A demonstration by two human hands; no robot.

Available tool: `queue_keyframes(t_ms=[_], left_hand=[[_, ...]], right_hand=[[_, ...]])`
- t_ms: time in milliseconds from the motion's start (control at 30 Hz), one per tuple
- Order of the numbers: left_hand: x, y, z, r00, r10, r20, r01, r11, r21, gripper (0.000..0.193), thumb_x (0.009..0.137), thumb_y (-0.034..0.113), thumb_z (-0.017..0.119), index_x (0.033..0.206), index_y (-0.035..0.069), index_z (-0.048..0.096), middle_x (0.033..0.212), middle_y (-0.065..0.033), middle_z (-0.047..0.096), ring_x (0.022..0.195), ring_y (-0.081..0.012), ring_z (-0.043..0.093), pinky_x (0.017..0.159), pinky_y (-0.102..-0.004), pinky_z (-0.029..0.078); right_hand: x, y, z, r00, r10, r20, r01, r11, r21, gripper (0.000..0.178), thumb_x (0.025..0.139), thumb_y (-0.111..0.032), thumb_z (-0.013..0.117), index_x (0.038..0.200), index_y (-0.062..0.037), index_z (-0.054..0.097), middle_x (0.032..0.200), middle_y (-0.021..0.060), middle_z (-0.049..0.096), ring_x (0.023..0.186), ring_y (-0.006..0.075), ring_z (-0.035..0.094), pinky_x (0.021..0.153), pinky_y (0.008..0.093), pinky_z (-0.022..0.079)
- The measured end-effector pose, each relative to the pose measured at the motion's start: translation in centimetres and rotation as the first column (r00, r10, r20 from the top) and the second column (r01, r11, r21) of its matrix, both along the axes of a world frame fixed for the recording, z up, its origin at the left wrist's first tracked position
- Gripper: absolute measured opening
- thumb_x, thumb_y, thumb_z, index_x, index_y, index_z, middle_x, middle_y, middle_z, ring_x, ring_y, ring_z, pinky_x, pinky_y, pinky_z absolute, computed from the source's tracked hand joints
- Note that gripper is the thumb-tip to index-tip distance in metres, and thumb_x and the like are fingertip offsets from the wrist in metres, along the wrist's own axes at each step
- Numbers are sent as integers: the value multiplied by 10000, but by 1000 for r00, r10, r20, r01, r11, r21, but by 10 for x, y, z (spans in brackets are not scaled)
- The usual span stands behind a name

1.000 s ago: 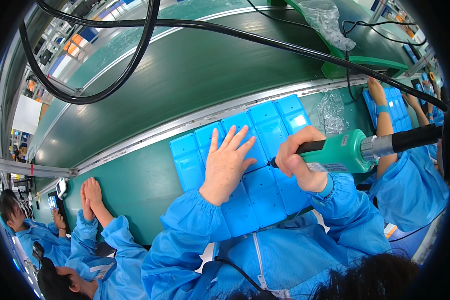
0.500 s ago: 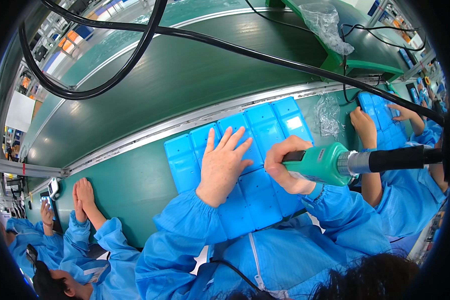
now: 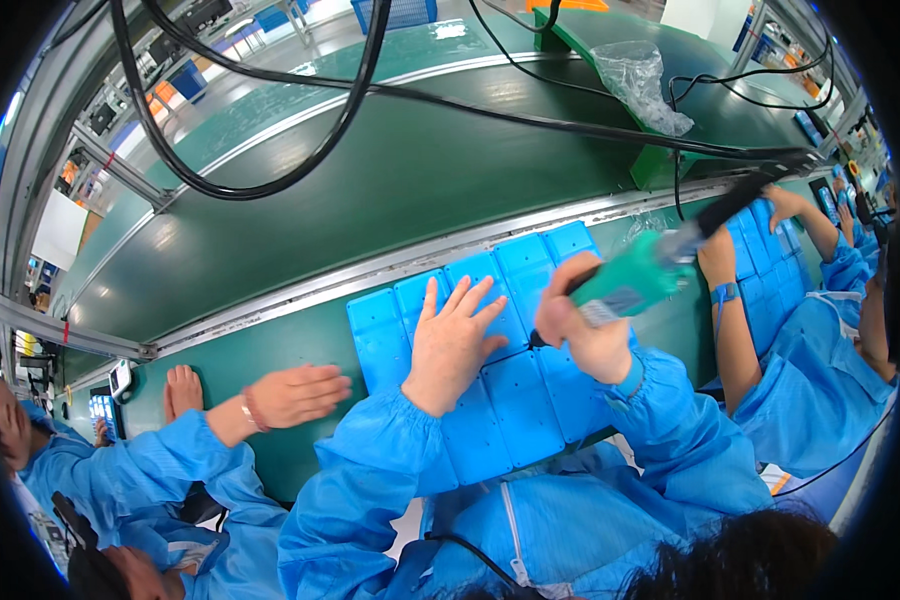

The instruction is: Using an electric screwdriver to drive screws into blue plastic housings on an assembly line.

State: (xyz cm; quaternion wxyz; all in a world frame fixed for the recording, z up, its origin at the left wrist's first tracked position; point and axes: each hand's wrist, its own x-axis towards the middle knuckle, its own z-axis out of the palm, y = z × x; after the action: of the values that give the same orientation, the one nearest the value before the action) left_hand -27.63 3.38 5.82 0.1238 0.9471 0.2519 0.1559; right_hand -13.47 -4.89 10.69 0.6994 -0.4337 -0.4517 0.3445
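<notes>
Several blue plastic cases (image 3: 523,415) lie side by side in a block before me, with small dark holes in them. Across the block's middle my left hand (image 3: 450,345) rests flat, fingers spread and holding nothing else. My right hand (image 3: 588,335) is wrapped round a green electric screwdriver (image 3: 638,278), which is smeared by motion. The tool leans with its dark tip pointing down-left, close to the cases' middle seam near my left thumb. Whether the tip touches a case I cannot tell.
A co-worker's hand (image 3: 300,394) reaches in from the left. To the right another person's hands are at more blue cases (image 3: 760,250). A black cable (image 3: 470,100) loops above a green conveyor belt (image 3: 390,150). Clear plastic film (image 3: 642,85) hangs on a green stand.
The screwdriver has swung from nearly level to tilted, tip now at the cases. My left hand stays on the cases. A co-worker's hand has come in from the left.
</notes>
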Motion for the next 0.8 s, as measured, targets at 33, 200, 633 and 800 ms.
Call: queue_keyframes(t_ms=[33, 200, 633, 800], left_hand=[[0, -1, 0, 999, -20, 29, 20, 1000, -12, 442, 668, 209, 663, 1082, 107, 547, 1194, -89, 476, 1166, -267, 397, 1002, -487, 231], [7, -35, 10, 995, -96, 28, 90, 982, 166, 363, 674, 127, 640, 1016, 51, 547, 1115, -134, 506, 1129, -313, 420, 964, -477, 295], [172, -57, 3, 959, -280, 47, 258, 927, 271, 205, 658, 93, 522, 831, -10, 561, 819, -108, 539, 851, -245, 514, 753, -381, 419], [214, -24, -2, 964, -257, 68, 240, 952, 191, 115, 645, 70, 527, 745, 27, 563, 790, -76, 534, 794, -213, 516, 663, -339, 436]], right_hand=[[2, -5, 7, 999, -24, -23, 25, 999, 42, 287, 822, -254, 578, 840, -35, 392, 522, 27, 413, 421, 101, 411, 376, 242, 328], [37, -41, 34, 989, -108, -102, 131, 956, 264, 337, 795, -282, 619, 837, -39, 390, 512, 35, 426, 392, 92, 391, 338, 230, 293], [91, -76, 83, 837, -467, 287, 453, 884, 117, 372, 808, -335, 583, 842, -10, 403, 495, -6, 365, 374, 61, 329, 344, 198, 250], [104, -91, 92, 806, -489, 333, 479, 870, 118, 394, 779, -325, 624, 810, 6, 413, 504, 5, 385, 361, 62, 345, 338, 194, 272]])
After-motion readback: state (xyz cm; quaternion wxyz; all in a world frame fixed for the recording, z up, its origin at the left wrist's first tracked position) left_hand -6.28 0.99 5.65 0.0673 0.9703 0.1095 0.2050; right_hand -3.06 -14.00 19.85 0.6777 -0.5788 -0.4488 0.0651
